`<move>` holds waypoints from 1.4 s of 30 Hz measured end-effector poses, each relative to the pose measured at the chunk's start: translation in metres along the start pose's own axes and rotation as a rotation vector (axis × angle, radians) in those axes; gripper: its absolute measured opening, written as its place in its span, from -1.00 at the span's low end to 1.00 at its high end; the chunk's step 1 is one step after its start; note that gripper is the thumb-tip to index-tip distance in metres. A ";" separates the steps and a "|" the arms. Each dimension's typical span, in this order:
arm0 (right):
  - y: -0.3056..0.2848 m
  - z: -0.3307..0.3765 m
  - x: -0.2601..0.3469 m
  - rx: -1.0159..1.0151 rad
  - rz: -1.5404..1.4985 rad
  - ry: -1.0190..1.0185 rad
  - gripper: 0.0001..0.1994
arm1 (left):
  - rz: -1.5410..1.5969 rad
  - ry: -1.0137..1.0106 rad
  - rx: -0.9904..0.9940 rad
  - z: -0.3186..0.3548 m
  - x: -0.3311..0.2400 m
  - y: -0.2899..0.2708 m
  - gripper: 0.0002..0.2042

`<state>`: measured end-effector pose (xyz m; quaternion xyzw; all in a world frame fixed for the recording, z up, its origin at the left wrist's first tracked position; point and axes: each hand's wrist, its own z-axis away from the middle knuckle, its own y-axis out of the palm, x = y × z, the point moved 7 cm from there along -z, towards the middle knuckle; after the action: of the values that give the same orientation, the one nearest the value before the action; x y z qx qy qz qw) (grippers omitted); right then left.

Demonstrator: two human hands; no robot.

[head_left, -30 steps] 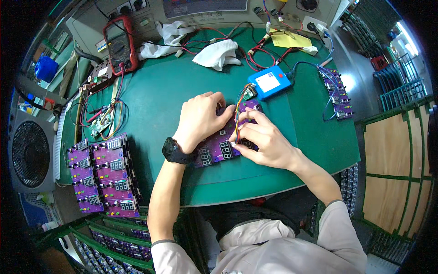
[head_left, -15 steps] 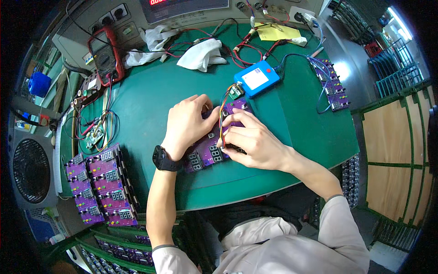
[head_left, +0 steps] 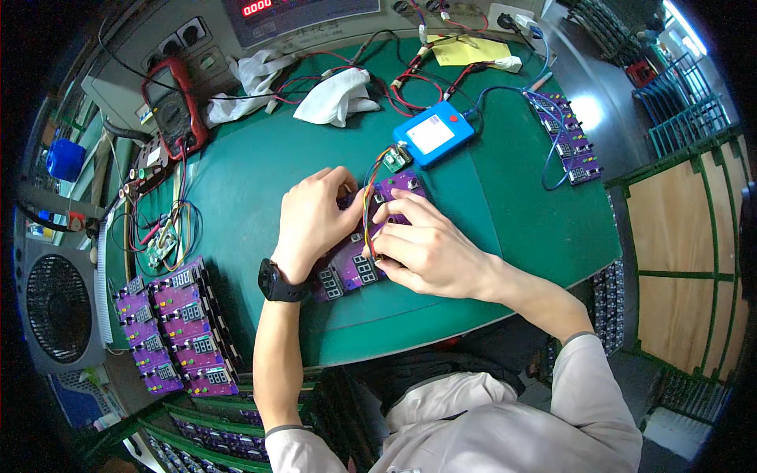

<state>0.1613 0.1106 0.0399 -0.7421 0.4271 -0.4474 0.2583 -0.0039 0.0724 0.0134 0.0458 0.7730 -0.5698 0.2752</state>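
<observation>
A purple circuit board (head_left: 341, 262) with digit displays lies at a slant on the green mat in front of me. My left hand (head_left: 315, 219) grips its far left side, with fingers curled and the thumb over the board. Over the board's right part, my right hand (head_left: 432, 251) pinches the end of a multicoloured wire bundle (head_left: 367, 206); its fingers mostly hide the connector there. The wires run up to a small green board (head_left: 397, 159) attached to a blue box (head_left: 435, 132) with a red button.
Purple boards (head_left: 189, 315) stand stacked at the left, below loose wires and a red multimeter (head_left: 175, 110). White cloths (head_left: 337, 96), cables and a yellow paper (head_left: 471, 52) lie along the back. Another purple board strip (head_left: 566, 142) rests at the right edge.
The whole view has shifted slightly. Both hands stay at the same board, and the right fingers remain on the wire end with only a slight change of pose.
</observation>
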 end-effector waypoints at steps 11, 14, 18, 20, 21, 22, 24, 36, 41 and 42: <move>0.000 0.000 0.000 0.028 0.011 0.006 -0.74 | 0.010 -0.014 -0.007 -0.002 -0.002 -0.001 -0.59; 0.002 -0.001 -0.001 0.000 -0.029 0.021 -0.82 | 0.027 -0.038 0.007 -0.001 -0.001 -0.001 -0.56; 0.001 0.000 0.001 0.001 -0.002 0.026 -0.82 | 0.008 -0.038 0.013 -0.001 -0.005 -0.005 -0.61; 0.001 0.000 0.001 -0.003 0.000 0.025 -0.83 | -0.012 -0.058 0.038 -0.001 -0.005 -0.004 -0.64; 0.001 -0.001 0.001 -0.005 -0.002 0.024 -0.83 | -0.017 -0.047 0.028 0.000 -0.004 -0.004 -0.65; 0.001 -0.001 0.002 -0.007 -0.001 0.022 -0.83 | -0.022 -0.037 0.018 0.000 -0.004 -0.005 -0.65; 0.001 -0.001 0.002 -0.004 -0.001 0.017 -0.84 | -0.021 -0.044 0.027 0.000 -0.004 -0.005 -0.65; 0.003 0.000 0.001 0.021 0.002 -0.005 -0.75 | -0.017 -0.057 0.043 -0.001 -0.003 -0.004 -0.65; 0.003 0.000 0.001 0.017 0.002 -0.005 -0.75 | -0.015 -0.050 0.032 0.000 -0.003 -0.005 -0.66; 0.003 0.000 0.001 0.017 0.002 -0.008 -0.75 | -0.013 -0.054 0.035 0.000 -0.002 -0.004 -0.65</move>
<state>0.1602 0.1080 0.0378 -0.7412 0.4231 -0.4478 0.2665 -0.0033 0.0712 0.0181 0.0302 0.7554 -0.5863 0.2912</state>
